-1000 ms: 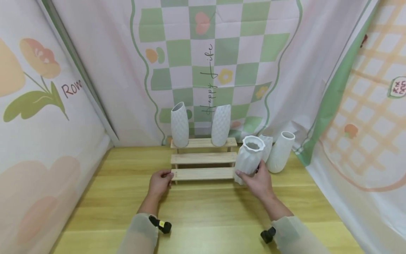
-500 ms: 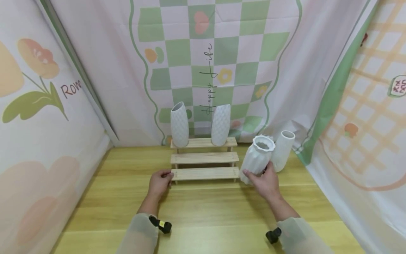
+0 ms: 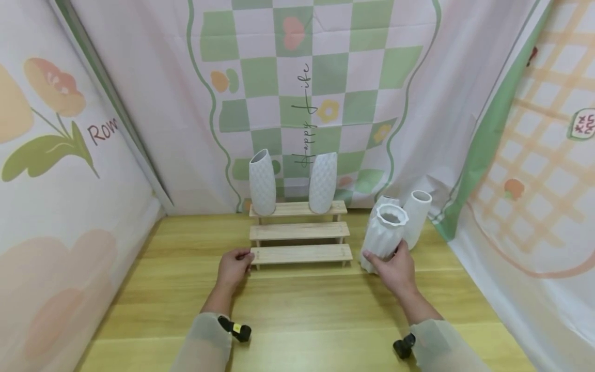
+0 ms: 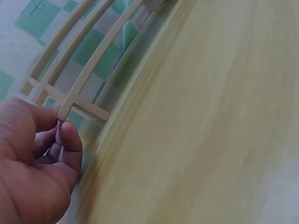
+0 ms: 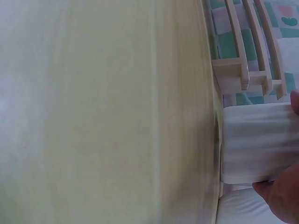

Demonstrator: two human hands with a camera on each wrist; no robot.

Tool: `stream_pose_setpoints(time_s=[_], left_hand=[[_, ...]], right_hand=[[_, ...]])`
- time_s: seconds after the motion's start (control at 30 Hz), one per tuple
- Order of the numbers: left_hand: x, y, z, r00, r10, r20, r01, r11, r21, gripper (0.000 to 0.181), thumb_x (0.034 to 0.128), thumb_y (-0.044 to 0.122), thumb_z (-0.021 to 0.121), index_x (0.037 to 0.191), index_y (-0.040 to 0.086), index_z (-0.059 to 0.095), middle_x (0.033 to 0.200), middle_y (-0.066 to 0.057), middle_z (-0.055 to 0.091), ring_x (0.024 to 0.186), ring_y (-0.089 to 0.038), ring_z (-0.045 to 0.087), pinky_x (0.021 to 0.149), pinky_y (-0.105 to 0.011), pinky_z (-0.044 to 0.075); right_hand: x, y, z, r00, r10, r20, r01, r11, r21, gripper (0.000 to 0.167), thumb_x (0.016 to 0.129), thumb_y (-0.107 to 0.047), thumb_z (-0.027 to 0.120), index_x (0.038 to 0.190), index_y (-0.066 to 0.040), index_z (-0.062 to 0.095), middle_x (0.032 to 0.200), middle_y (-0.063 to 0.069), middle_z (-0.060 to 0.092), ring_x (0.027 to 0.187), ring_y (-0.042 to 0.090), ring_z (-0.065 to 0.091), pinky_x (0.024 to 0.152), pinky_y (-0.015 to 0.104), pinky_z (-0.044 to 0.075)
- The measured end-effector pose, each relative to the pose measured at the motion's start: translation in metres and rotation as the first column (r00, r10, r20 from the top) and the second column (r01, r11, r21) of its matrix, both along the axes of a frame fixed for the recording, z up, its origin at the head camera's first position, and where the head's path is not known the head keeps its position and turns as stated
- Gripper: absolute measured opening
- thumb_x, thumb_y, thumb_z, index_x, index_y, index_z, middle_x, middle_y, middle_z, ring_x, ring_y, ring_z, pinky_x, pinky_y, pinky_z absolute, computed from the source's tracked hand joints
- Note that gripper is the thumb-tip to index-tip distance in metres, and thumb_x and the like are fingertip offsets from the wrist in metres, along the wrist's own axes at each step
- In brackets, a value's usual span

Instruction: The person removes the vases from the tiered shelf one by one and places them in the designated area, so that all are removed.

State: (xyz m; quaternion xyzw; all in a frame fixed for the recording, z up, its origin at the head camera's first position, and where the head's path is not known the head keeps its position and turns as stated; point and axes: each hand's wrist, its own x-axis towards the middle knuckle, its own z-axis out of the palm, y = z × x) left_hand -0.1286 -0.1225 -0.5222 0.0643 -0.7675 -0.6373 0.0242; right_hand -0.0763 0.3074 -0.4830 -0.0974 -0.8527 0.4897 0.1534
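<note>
With thumb and finger, my left hand pinches the left end of the lowest board of a three-tier wooden stand; the left wrist view shows this pinch at the board's corner. My right hand grips a white fluted vase with a scalloped rim, right of the stand. The vase tilts slightly in the head view. Seen from the right wrist, its base is at or very near the table; contact is hard to tell. A gap separates it from the stand.
Two white textured vases, one at left and one at right, stand on the top board. Behind the held vase are a partly hidden white vase and a smooth white vase. Printed cloth hangs around the wooden table.
My right hand has moved right with the fluted vase, away from the right end of the stand, which now shows fully. The left hand keeps its pinch in place.
</note>
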Motion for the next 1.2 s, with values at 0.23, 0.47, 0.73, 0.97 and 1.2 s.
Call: stream_pose_setpoints(time_s=[0.23, 0.47, 0.73, 0.97, 1.2], left_hand=[[0.0009, -0.0006, 0.0005, 1.000, 0.009, 0.007, -0.009, 1.000, -0.009, 0.026, 0.0983, 0.010, 0.071, 0.118, -0.007, 0.071, 0.093, -0.016, 0.070, 0.067, -0.016, 0.062, 0.058, -0.024, 0.054], [0.0029, 0.0000, 0.0004, 1.000, 0.011, 0.003, -0.011, 1.000, -0.001, 0.026, 0.0984, 0.009, 0.071, 0.119, -0.007, 0.070, 0.094, -0.016, 0.070, 0.066, -0.017, 0.062, 0.057, -0.024, 0.054], [0.0028, 0.0004, 0.0024, 1.000, 0.002, 0.005, -0.002, 1.000, 0.013, 0.027, 0.0991, 0.010, 0.070, 0.120, -0.008, 0.069, 0.095, -0.017, 0.069, 0.069, -0.019, 0.063, 0.058, -0.025, 0.054], [0.0025, -0.0002, 0.0022, 1.000, 0.017, 0.013, -0.017, 1.000, 0.008, 0.027, 0.0986, 0.009, 0.071, 0.120, -0.007, 0.070, 0.098, -0.016, 0.070, 0.070, -0.019, 0.063, 0.059, -0.024, 0.054], [0.0012, -0.0001, 0.0017, 1.000, 0.008, 0.014, -0.008, 1.000, 0.020, 0.028, 0.0981, 0.009, 0.071, 0.120, -0.007, 0.070, 0.096, -0.016, 0.069, 0.069, -0.018, 0.063, 0.059, -0.025, 0.055]], right_hand=[[-0.0036, 0.0043, -0.0069, 1.000, -0.020, 0.009, 0.020, 1.000, 0.012, 0.103, 0.081, -0.041, 0.090, 0.154, 0.000, 0.030, 0.146, 0.032, 0.049, 0.133, 0.049, 0.050, 0.111, 0.065, 0.041], [-0.0043, 0.0043, -0.0049, 1.000, -0.019, 0.024, 0.018, 1.000, 0.012, 0.106, 0.080, -0.040, 0.090, 0.156, 0.000, 0.028, 0.147, 0.033, 0.048, 0.135, 0.051, 0.048, 0.111, 0.066, 0.039], [-0.0049, 0.0055, -0.0067, 1.000, -0.017, 0.025, 0.016, 0.999, 0.039, 0.107, 0.082, -0.038, 0.090, 0.157, 0.002, 0.025, 0.147, 0.034, 0.046, 0.135, 0.051, 0.047, 0.112, 0.066, 0.038], [-0.0075, 0.0053, -0.0066, 0.998, 0.007, 0.056, -0.010, 0.998, 0.058, 0.109, 0.083, -0.041, 0.088, 0.158, 0.001, 0.021, 0.151, 0.033, 0.043, 0.138, 0.052, 0.043, 0.114, 0.066, 0.036], [-0.0056, 0.0065, -0.0058, 0.997, 0.010, 0.072, -0.015, 0.998, 0.061, 0.110, 0.084, -0.043, 0.087, 0.159, -0.001, 0.020, 0.152, 0.032, 0.042, 0.139, 0.051, 0.043, 0.113, 0.067, 0.036]])
